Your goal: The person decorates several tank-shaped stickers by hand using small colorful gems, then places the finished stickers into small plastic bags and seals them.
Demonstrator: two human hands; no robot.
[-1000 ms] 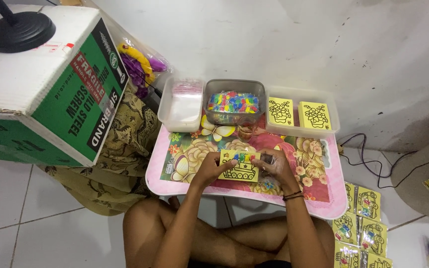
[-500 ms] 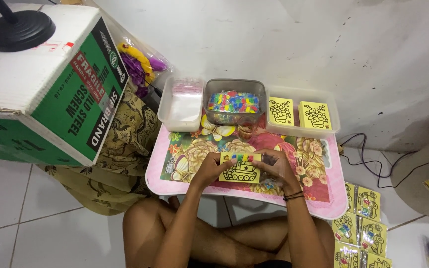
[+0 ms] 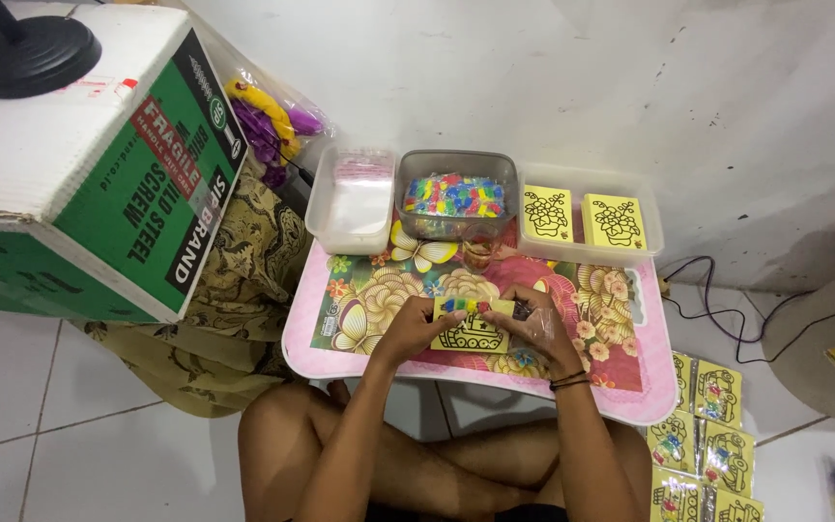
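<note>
Centrally, just below the middle of the frame, a yellow card (image 3: 471, 333) printed with a black line drawing lies on a small pink floral table (image 3: 340, 360), a row of small coloured pieces (image 3: 466, 306) along its top edge. The left hand (image 3: 416, 328) curls its fingers around the card's left end, while the right hand (image 3: 539, 325) pinches the right end together with a crinkled clear wrapper (image 3: 524, 314); whether the fingertips press flat cannot be told. Above the card, three tubs line the table's far edge: a clear tub (image 3: 352, 201) of white contents at left, a grey tub (image 3: 456, 196) of bright pieces in the middle, and a tray (image 3: 590, 224) with two more yellow cards at right. A green-and-white cardboard box (image 3: 89, 164) fills the upper left. Packaged cards (image 3: 703, 440) lie on the floor at lower right.
</note>
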